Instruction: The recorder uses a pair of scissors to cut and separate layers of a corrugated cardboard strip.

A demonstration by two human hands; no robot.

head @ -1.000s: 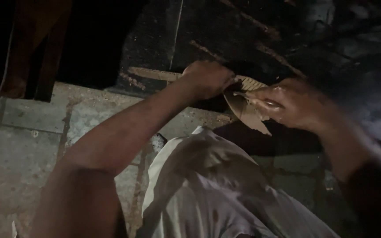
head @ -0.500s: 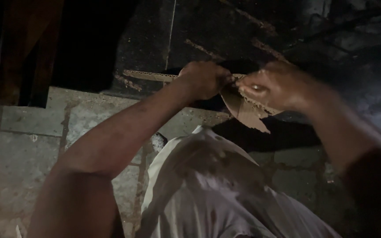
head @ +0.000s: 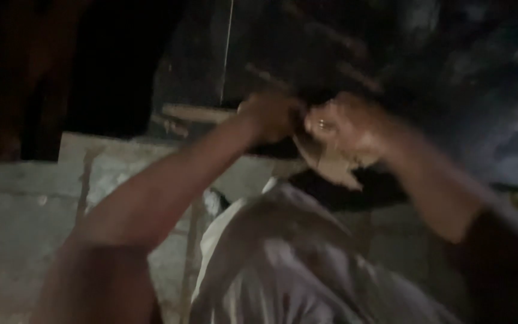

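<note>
Both hands meet just above the picture's centre, over a dark hollow. The left hand point(head: 271, 117) is curled into a closed fist, its knuckles turned up; the frame is blurred, so whether its fingers pinch the edge of the brown piece or only press against it cannot be told. The right hand point(head: 346, 129) sits just beside it at 3 o'clock, almost touching, fingers bent shut around a flat, ragged tan scrap point(head: 331, 165) (cardboard or dry bark, too soft in focus to say). The scrap hangs out below the right hand toward 6 o'clock, its pale torn tip pointing down over the black opening.

At 9 o'clock from the left hand a pale wooden stick point(head: 196, 113) lies level, its near end running toward the fist. Below the hands, at 6 o'clock, spreads a light grey cloth garment point(head: 283, 264) on the person's body. At 8 o'clock lies a floor of rough stone slabs point(head: 31, 204) with dark joints between them. The upper right of the view, at 1 o'clock, is a dark, sooty surface point(head: 451, 72) with faint pale streaks.
</note>
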